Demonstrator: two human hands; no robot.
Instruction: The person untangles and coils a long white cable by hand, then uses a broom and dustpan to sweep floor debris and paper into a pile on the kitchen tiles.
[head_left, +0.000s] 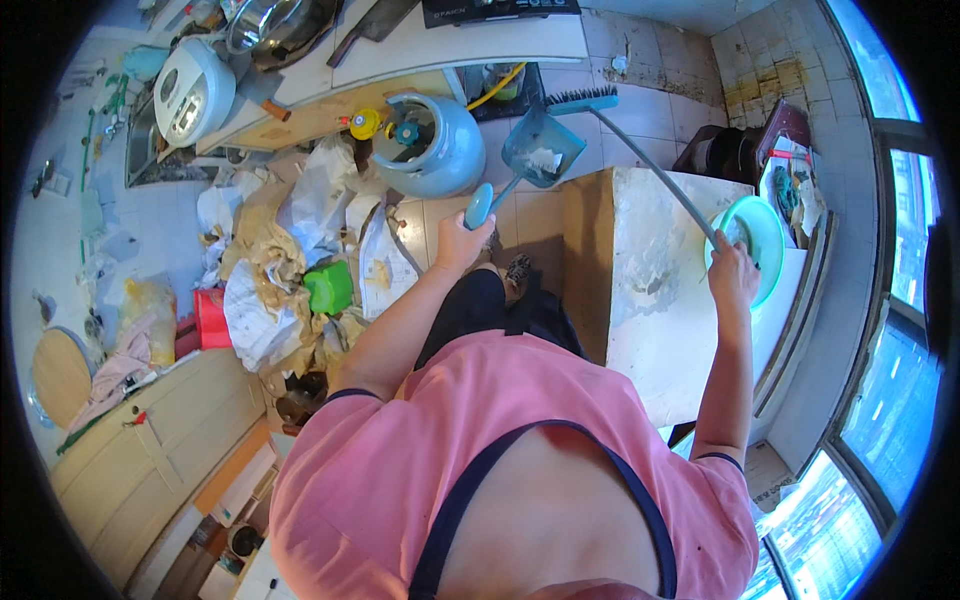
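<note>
My left hand (463, 238) grips the blue handle of a long-handled dustpan (541, 144), whose pan is low over the tiled floor with a whitish scrap in it. In my right hand (735, 274) is the grey stick of a broom (583, 99). The dark bristles of its blue head point away from me, just beyond the pan's far edge. A light green plastic basin (770, 247) lies beneath and beside my right hand, on the white surface. Whether the pan touches the floor, I cannot tell.
A blue gas cylinder (450, 154) with a yellow regulator (365, 124) stands left of the dustpan. Crumpled paper and plastic bags (262, 300) and a green container (328, 288) lie at the left. A white-topped cabinet (660, 300) stands close on my right. A cleaver (375, 30) lies on the counter ahead.
</note>
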